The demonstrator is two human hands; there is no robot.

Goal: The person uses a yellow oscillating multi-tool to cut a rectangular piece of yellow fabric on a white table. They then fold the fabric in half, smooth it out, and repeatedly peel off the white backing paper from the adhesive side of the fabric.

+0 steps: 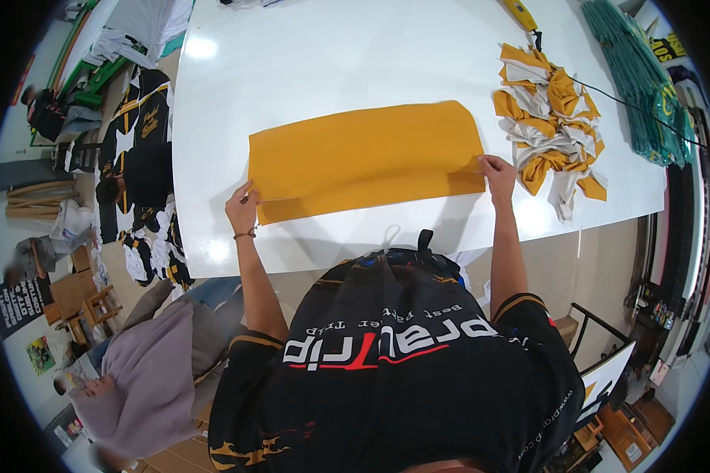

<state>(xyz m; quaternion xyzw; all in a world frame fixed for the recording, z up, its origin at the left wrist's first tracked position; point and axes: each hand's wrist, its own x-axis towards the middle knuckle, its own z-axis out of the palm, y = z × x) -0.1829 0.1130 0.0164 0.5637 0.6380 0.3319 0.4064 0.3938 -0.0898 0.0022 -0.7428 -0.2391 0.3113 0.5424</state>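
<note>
Your black T-shirt point(418, 386) sits nearest; left hand point(243, 207) and right hand point(498, 176) pinch an oblong mustard-yellow fabric panel point(367, 158) by its ends, with room on the white desk point(331, 71) beyond.

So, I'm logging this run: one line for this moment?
left hand: holds yellow fabric, left end | right hand: holds right end | crumpled fabric: white table, right

A mustard-yellow cloth panel point(363, 154) spreads out as a long, plain rectangle on the white tabletop point(331, 71), its long sides running roughly along the near edge and lying closer to the left edge than the right. A crease-like line crosses its near part.
</note>
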